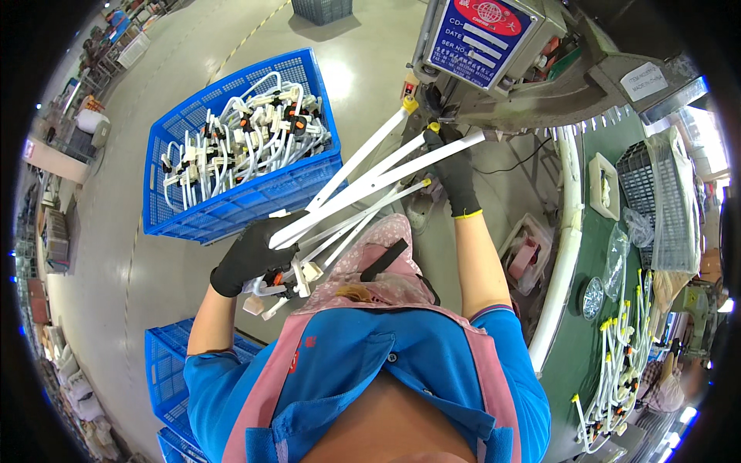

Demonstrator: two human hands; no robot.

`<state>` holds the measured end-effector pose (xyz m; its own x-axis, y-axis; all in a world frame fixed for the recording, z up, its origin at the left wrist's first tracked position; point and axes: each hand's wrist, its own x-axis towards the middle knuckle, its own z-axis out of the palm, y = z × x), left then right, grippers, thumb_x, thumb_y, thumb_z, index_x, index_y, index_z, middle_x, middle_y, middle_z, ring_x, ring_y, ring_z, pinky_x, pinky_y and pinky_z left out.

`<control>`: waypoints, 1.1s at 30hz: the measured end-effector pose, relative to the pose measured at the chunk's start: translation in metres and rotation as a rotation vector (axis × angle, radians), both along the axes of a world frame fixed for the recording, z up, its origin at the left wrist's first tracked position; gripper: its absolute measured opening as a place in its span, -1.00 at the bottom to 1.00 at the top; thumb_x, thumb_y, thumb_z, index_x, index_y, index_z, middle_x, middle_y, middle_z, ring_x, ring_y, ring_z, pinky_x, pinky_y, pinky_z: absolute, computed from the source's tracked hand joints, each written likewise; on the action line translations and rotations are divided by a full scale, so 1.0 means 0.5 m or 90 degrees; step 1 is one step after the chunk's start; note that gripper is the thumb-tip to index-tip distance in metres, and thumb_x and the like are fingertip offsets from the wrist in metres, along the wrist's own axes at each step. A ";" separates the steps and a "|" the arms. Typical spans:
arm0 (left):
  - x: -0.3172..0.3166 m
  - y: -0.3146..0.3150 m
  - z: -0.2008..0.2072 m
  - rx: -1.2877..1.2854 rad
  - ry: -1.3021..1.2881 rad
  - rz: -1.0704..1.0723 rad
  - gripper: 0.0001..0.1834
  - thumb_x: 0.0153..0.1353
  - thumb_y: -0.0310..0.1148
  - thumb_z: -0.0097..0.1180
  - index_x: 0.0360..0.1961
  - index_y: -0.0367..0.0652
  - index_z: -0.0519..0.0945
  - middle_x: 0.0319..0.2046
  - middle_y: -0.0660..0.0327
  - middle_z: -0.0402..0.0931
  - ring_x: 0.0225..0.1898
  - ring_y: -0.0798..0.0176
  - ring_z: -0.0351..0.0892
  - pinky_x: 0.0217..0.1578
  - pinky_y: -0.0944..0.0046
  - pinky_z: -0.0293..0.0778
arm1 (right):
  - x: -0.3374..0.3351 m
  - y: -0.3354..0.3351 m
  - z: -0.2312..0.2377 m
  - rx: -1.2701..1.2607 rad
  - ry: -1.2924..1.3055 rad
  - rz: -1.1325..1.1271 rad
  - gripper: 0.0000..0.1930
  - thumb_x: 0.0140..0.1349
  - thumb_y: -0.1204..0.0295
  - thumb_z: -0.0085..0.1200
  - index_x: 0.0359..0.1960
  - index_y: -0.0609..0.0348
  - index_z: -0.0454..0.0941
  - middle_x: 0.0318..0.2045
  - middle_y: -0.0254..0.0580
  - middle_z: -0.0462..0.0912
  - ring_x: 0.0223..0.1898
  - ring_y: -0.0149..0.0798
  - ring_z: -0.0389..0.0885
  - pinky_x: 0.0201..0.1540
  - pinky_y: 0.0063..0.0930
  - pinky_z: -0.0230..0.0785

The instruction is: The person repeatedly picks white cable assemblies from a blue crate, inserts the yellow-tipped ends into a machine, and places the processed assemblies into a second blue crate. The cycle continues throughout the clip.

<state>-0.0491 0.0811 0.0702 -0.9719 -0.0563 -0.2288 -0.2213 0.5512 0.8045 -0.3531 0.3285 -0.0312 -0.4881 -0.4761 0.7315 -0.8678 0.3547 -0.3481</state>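
Note:
A folding frame of white tubes and flat bars (378, 184) lies slantwise in front of my body. Yellow caps (410, 105) top several of its tube ends. My left hand (258, 251), in a black glove, is closed around the near end of the bundle. Just below that hand hang white plastic joints (310, 272) with black and orange parts. My right hand (455, 174), gloved too, grips the far end beside a yellow cap, close under the machine. A flat bar crosses in front of its fingers and partly hides them.
A grey machine (556, 85) with a blue label plate stands at the far right. Ahead on the left, a blue crate (166, 220) holds similar white frames. More blue crates (166, 355) sit at lower left. On the green table (567, 316) at right lie more white frames (617, 363).

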 end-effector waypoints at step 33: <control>-0.011 -0.061 -0.057 0.005 -0.044 -0.024 -0.40 0.02 -0.41 0.23 0.17 -0.08 0.48 -0.06 0.02 0.59 -0.14 0.24 0.59 -0.05 0.24 0.45 | 0.030 -0.028 -0.004 -0.104 -0.455 0.028 -0.74 0.22 0.35 0.07 -0.23 0.35 0.56 -0.43 -0.09 0.62 -0.39 -0.29 0.55 -0.25 -0.44 0.40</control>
